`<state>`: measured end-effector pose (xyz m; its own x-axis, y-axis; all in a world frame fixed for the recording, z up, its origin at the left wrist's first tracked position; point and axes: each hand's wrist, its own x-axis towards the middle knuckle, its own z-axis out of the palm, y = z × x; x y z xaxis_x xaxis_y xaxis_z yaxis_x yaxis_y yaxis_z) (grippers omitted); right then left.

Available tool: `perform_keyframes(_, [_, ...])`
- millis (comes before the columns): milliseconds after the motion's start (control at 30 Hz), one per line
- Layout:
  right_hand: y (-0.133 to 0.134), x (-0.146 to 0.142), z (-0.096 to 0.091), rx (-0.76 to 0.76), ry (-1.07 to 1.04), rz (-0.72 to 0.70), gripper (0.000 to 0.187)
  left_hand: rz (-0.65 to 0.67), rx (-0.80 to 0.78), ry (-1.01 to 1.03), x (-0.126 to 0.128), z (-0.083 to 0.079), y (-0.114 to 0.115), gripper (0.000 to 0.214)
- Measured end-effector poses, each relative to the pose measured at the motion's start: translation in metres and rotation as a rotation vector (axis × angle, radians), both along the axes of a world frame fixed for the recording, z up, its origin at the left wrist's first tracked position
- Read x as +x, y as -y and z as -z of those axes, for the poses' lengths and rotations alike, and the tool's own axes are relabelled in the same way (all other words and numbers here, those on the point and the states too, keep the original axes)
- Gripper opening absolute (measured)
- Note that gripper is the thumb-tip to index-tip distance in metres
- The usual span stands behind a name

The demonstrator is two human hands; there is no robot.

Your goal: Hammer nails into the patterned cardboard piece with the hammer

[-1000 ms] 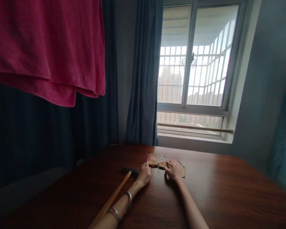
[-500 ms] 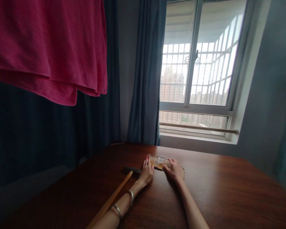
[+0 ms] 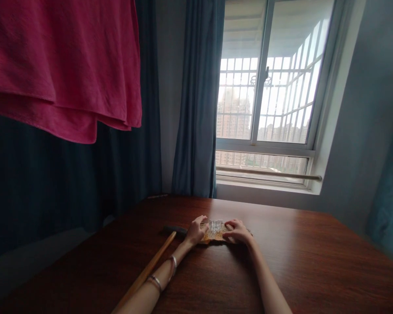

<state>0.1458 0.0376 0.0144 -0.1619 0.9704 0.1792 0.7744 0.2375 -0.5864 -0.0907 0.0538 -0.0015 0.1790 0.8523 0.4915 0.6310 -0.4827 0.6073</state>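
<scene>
A flat, tan-and-brown speckled piece [image 3: 215, 234], perhaps cardboard or board with a ragged near edge, is between my hands on the table. A row of thin, nail-like metal pins [image 3: 215, 224] stands up from its middle. My left hand [image 3: 196, 230] grips its left end, fingers bent over the top. At the right end, my right hand [image 3: 238, 231] holds it with curled fingers and the thumb near the front edge. Left of my left hand lies a hammer with a dark head [image 3: 174, 229] and a long wooden handle [image 3: 147, 270], partly hidden by my forearm.
The brown wooden table [image 3: 314, 261] stretches out to both sides. A pink towel [image 3: 65, 69] hangs at upper left before dark blue curtains [image 3: 196, 109]. Behind the table is a barred window [image 3: 281, 100] with a rail [image 3: 271, 173] across its lower part.
The speckled piece has shifted slightly towards me, and its ragged near edge shows more. My fingers have gone from lying flatter to curling around its ends. The view has turned slightly right.
</scene>
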Motion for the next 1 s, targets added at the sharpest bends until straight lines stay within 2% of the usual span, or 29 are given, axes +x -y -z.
perform_keyframes(167, [0.001,-0.008,-0.003,0.015,-0.024,0.011,0.05,0.062,-0.039,0.01,0.001,-0.002,0.003,0.027])
perform_keyframes(333, [-0.003,-0.023,-0.002,0.076,-0.071,0.057,0.033,0.08,-0.069,-0.01,0.003,-0.009,0.005,0.025])
perform_keyframes(533, [0.002,-0.043,0.006,0.17,-0.077,0.135,0.023,0.057,-0.037,-0.105,0.004,-0.012,0.003,0.025])
perform_keyframes(800, [0.007,-0.053,0.008,0.24,0.013,0.19,0.021,0.029,0.072,-0.234,0.005,-0.015,-0.004,0.021])
perform_keyframes(1000, [0.009,-0.061,0.01,0.286,0.058,0.22,0.021,-0.042,0.02,-0.25,0.009,-0.019,0.002,0.022])
